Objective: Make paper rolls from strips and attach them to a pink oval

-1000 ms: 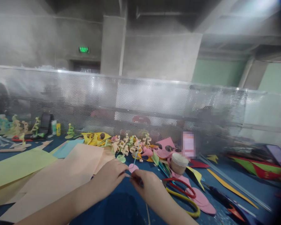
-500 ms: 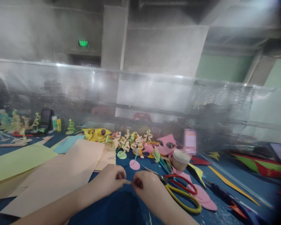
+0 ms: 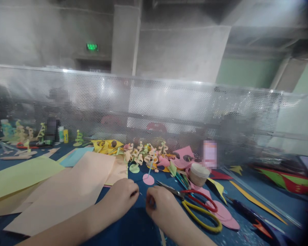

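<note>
My left hand (image 3: 122, 196) is closed in a pinch above the blue table, in front of the pink paper disc. A thin pale paper strip (image 3: 141, 194) shows edge-on at its fingertips. Just to the right, my right hand (image 3: 160, 203) is curled with thumb and fingers together, and what it grips is mostly hidden. Below its wrist a narrow pale strip (image 3: 162, 236) hangs or lies. Beyond the hands stands a thin blue stick (image 3: 151, 167) on a pink disc (image 3: 148, 179). Scissors (image 3: 181, 194) with red and yellow handles lie beside my right hand.
Large pale pink (image 3: 66, 194) and green paper sheets (image 3: 23, 174) cover the left side. Small curled-paper trees (image 3: 143, 155) crowd the back before a perforated metal screen (image 3: 164, 99). A white-lidded tub (image 3: 199, 174), pink ovals (image 3: 224, 215) and a dark blue glue gun (image 3: 251, 215) lie right.
My hands have drawn slightly apart. The strip that spanned between the fingertips now shows only as a thin edge, and more of a pale strip appears below my right wrist.
</note>
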### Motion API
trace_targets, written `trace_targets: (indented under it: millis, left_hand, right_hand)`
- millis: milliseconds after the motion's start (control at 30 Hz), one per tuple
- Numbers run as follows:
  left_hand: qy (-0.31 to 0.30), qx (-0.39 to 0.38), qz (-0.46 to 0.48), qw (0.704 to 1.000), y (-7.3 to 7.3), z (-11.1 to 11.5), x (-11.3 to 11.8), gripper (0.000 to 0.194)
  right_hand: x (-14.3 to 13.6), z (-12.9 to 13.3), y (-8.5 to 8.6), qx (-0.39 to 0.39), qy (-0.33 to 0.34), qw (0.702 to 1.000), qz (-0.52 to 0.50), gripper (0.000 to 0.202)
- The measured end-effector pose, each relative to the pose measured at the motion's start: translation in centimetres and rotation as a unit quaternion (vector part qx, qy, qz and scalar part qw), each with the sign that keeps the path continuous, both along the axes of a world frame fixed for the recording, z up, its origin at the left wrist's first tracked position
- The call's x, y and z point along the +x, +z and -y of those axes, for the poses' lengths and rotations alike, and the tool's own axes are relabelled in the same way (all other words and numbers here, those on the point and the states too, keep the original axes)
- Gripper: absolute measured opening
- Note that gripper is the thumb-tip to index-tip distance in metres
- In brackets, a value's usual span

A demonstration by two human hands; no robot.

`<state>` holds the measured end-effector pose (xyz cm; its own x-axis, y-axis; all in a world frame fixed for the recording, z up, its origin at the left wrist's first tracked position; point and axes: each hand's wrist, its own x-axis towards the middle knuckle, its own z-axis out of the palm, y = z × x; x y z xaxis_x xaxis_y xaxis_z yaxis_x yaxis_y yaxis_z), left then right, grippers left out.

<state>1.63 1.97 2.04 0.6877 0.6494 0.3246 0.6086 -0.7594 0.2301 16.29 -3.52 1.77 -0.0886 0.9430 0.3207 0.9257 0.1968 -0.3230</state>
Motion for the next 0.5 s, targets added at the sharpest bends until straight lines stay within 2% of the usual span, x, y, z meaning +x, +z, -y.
trace_targets:
  millis: [167,267,400,467,500]
  left_hand:
    - [0.037,-0.046,0.102,0.993,0.0,0.2,0.3,0.018]
    - [0.048,-0.108,0.176,0.977,-0.1,0.3,0.5,0.022]
    - [0.039,-0.203,0.273,0.940,-0.6,0.0,0.7,0.021]
    - [0.012,-0.266,0.322,0.909,-0.9,-0.1,0.8,0.017]
    - [-0.002,-0.298,0.345,0.890,-1.0,-0.2,0.9,0.014]
  right_hand:
    - [0.2,-0.5,-0.1,-0.063,0.025,0.983,-0.169,0.012]
    - [0.3,-0.9,0.0,-0.124,0.052,0.938,-0.321,0.005]
    - [0.5,-1.4,0.1,-0.171,0.069,0.873,-0.451,0.013]
    - [0.6,-1.5,0.1,-0.157,0.068,0.867,-0.468,0.017]
    - [0.7,-1.6,0.2,-0.139,0.066,0.874,-0.460,0.018]
